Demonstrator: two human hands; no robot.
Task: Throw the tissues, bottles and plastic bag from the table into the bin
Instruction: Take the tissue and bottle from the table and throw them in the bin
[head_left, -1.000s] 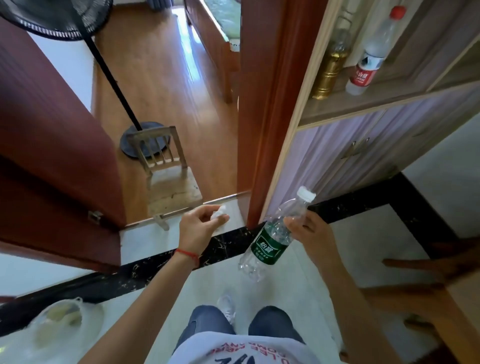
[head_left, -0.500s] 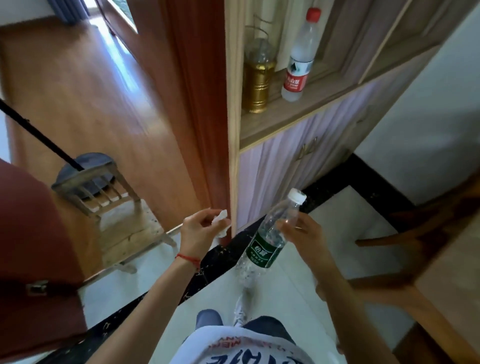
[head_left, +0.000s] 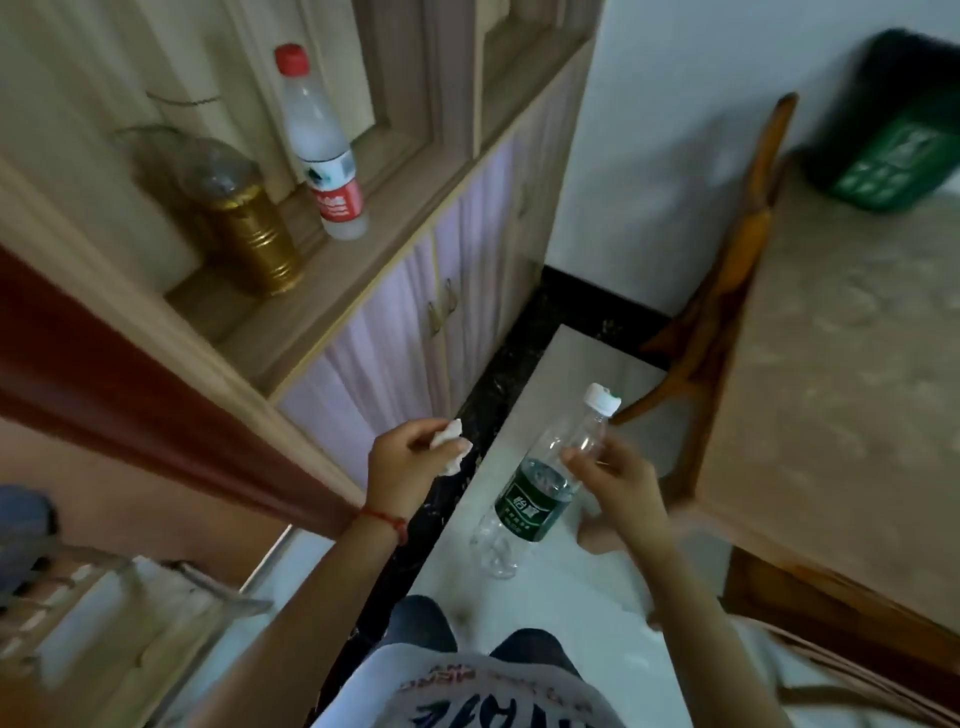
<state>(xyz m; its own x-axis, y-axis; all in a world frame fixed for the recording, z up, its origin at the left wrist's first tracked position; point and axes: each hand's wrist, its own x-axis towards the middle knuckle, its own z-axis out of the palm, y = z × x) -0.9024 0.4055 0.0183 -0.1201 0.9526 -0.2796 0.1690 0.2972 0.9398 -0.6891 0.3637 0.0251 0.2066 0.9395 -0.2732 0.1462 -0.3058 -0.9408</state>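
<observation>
Clear plastic bottle (head_left: 540, 493) in right grip (head_left: 618, 483); left grip (head_left: 410, 462) pinches tissue (head_left: 449, 446).

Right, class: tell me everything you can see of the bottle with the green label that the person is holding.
The green-label bottle is clear, thin plastic with a white cap and a dark green band bearing white print round its middle. It looks empty. It is tilted, cap up and to the right, base down and to the left, in the air above the pale floor. The right hand holds it near the neck, fingers curled round the clear upper part. Nothing else touches it.
</observation>
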